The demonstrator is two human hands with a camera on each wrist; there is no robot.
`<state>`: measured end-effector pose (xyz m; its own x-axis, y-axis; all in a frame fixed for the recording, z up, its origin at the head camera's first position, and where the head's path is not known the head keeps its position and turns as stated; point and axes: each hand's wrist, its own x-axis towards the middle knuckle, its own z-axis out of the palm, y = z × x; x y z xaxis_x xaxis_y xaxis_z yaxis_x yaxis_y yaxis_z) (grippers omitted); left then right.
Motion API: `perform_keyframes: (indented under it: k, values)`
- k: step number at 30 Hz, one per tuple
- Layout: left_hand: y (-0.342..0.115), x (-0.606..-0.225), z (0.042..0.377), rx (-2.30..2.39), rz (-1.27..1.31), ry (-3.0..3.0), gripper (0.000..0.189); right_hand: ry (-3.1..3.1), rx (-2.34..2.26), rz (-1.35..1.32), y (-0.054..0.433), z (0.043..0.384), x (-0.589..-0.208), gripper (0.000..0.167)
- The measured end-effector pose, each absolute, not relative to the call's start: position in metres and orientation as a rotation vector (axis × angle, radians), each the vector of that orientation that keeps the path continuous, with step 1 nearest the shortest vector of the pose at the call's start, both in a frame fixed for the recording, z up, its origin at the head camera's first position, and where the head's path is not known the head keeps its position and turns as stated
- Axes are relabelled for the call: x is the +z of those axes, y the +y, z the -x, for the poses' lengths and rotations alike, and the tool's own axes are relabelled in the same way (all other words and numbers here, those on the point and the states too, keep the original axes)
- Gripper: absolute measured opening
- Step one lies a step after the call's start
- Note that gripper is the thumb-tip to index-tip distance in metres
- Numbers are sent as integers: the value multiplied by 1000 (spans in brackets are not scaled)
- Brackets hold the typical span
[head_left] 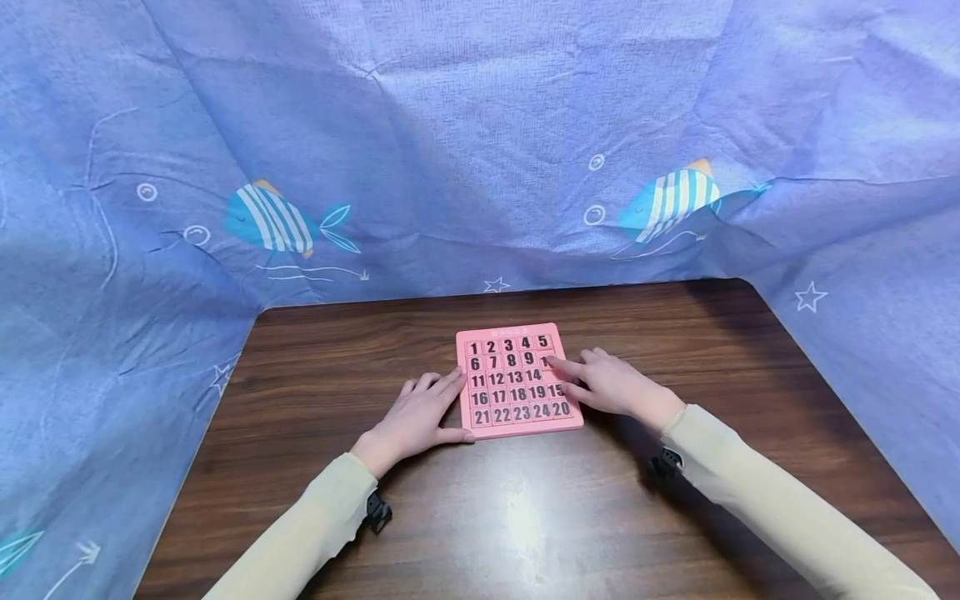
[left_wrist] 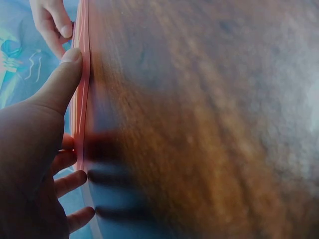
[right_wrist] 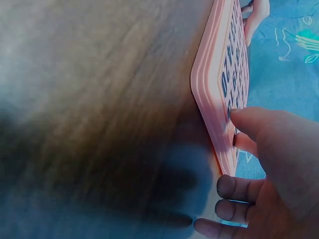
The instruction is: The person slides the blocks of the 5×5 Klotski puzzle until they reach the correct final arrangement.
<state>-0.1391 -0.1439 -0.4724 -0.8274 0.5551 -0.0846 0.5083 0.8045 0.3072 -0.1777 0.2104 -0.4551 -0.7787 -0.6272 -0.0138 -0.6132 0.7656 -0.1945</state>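
Observation:
A pink number slide puzzle (head_left: 483,431) lies flat on the table, its tiles bearing black numbers in rows. A gap shows at the right end of the third row, beside tile 14 (head_left: 533,375), with tile 15 (head_left: 556,390) just below it. My left hand (head_left: 422,417) rests at the puzzle's lower left corner, fingers extended along the left edge and thumb at the front edge. From the right side, my right hand (head_left: 611,382) reaches over the frame. Its index fingertip touches the tile at the right end of the second row, partly covering its number; the thumb is near tile 15.
The dark wood-grain table (head_left: 337,358) has rounded back corners. Behind and beside it hangs a blue cloth (head_left: 480,167) printed with striped fish and stars. Black straps (head_left: 377,511) show at both sleeve cuffs.

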Motion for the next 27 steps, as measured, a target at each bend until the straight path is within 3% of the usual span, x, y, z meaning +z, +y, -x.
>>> perform_keyframes:
  k: [13, 27]
  values:
    - [-144, -473, 140, 385, -860, 2832, 100, 2866, -281, 967, 209, 186, -456, 53]
    - [-145, -473, 142, 378, -854, 2820, 101, 2872, -249, 1063, 221, 149, -450, 47]
